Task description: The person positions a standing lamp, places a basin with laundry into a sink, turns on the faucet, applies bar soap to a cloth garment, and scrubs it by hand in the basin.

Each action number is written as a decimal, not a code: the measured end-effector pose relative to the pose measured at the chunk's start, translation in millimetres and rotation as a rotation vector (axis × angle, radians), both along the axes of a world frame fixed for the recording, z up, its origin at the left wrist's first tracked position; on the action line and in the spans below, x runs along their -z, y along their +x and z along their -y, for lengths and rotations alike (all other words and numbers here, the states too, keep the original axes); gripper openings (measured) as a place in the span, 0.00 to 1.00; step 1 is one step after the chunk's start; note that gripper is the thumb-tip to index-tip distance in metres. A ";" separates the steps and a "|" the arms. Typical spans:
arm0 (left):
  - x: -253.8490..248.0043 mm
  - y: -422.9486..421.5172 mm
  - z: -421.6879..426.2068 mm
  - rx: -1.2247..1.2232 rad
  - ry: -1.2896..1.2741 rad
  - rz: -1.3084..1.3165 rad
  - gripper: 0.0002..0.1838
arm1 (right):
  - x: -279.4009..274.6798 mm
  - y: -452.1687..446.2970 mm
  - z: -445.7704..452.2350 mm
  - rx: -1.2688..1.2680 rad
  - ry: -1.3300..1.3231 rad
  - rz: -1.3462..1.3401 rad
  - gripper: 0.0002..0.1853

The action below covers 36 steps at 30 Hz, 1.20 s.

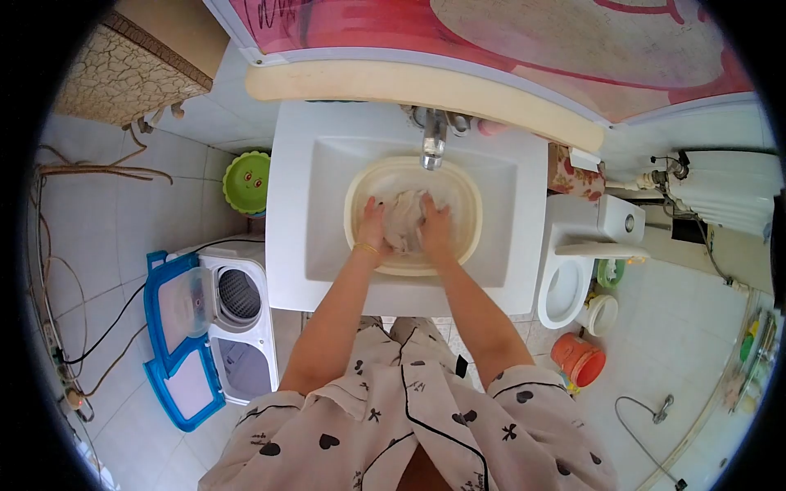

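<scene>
A pale, wet cloth (404, 219) lies bunched in a cream plastic basin (354, 184) of cloudy water. My left hand (372, 224), with a thin yellow band at its wrist, holds the cloth's left side. On the other side my right hand (435, 226) grips the cloth, some fingers lying over its edge. Parts of both hands' fingers are hidden by the cloth and water. The basin stands inside a white sink (499, 221), just below the metal faucet (433, 141).
At left stand a small washing machine (237, 344) with blue-framed lids raised and a green bowl (246, 183). To the right are a toilet (563, 290), an orange bucket (578, 358) and a shower head (664, 407). A cream ledge (426, 86) runs behind the faucet.
</scene>
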State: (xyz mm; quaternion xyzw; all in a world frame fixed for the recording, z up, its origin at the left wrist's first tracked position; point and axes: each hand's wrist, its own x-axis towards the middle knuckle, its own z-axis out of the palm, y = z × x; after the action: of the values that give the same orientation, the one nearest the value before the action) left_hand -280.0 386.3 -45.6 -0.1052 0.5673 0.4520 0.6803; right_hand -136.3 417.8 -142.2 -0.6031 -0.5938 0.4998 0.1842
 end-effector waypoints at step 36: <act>45.5 3.2 11.6 0.090 0.168 -0.697 0.28 | -15.5 0.0 2.7 -0.850 0.619 0.552 0.36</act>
State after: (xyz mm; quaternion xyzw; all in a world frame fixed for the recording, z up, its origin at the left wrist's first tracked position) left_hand -276.8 374.7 -91.2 0.1365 0.7302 0.4755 0.4713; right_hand -136.3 415.1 -126.6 -0.3381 -0.9274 0.1577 -0.0262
